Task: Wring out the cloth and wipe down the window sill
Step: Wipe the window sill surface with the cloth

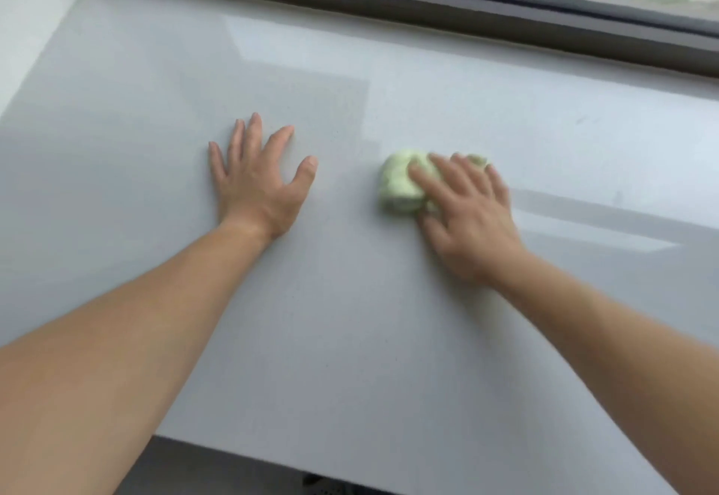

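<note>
Cloth [397, 183] lay bunched on the sill [350, 339], pressed by the right hand [470, 218], fingers [428, 183] straight; left hand [256, 179], at nine o'clock, lay flat, fingers spread.

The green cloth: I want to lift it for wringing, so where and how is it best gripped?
Probably from above, round the wadded lump: the cloth lies bunched thick on the sill, so curled fingers can close over it. The right hand presses flat on its right part; its left end is bare, toward the left hand, flat on the sill.

Head cam, close, angled down onto sill [350, 319].
</note>
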A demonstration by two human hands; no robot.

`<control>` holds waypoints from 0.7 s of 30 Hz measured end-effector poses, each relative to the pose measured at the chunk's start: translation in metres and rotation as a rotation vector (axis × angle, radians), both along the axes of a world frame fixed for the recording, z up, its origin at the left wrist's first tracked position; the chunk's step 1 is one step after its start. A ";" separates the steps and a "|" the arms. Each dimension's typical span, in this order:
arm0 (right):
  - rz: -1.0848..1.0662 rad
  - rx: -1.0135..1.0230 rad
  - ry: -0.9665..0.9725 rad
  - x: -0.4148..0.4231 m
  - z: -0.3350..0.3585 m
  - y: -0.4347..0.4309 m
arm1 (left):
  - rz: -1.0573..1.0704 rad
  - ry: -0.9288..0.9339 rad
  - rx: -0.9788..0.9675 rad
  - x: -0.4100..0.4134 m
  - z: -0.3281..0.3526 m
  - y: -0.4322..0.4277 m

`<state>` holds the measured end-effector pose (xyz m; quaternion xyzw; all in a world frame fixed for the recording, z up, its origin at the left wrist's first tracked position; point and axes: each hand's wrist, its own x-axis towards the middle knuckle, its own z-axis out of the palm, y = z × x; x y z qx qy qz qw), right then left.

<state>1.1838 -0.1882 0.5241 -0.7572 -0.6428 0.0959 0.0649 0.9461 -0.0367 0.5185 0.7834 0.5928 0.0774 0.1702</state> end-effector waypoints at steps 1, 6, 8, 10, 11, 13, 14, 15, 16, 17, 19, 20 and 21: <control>-0.145 -0.005 0.019 0.009 0.001 0.011 | -0.008 -0.027 -0.002 -0.001 0.001 -0.001; -0.367 0.002 0.054 -0.042 0.000 -0.005 | -0.111 -0.039 0.055 -0.015 0.009 -0.033; -0.146 0.018 0.013 -0.087 0.003 -0.054 | -0.142 -0.074 0.063 -0.027 0.012 -0.068; 0.077 -0.014 0.016 -0.114 0.008 -0.103 | -0.162 -0.049 -0.002 -0.043 0.015 -0.105; 0.158 -0.039 0.018 -0.113 0.009 -0.116 | -0.193 0.017 -0.045 -0.052 0.014 -0.120; 0.184 -0.069 0.004 -0.096 0.008 -0.119 | -0.283 0.183 -0.059 -0.065 0.006 -0.136; 0.108 -0.075 0.004 -0.088 0.008 -0.112 | -0.315 0.237 -0.036 -0.068 0.003 -0.138; -0.021 -0.067 0.020 -0.081 0.009 -0.102 | -0.322 0.267 -0.013 -0.069 0.000 -0.138; -0.161 -0.071 0.048 -0.080 0.009 -0.091 | -0.317 0.282 0.004 -0.069 -0.002 -0.137; -0.285 -0.074 0.064 -0.084 0.008 -0.085 | -0.310 0.289 0.015 -0.068 -0.003 -0.137; -0.371 -0.059 0.063 -0.110 0.009 -0.089 | -0.311 0.288 0.020 -0.068 -0.003 -0.137; -0.312 -0.042 0.047 -0.128 0.011 -0.102 | -0.316 0.285 0.018 -0.068 -0.002 -0.137; -0.205 -0.041 0.032 -0.145 0.013 -0.121 | -0.322 0.281 0.014 -0.069 -0.002 -0.136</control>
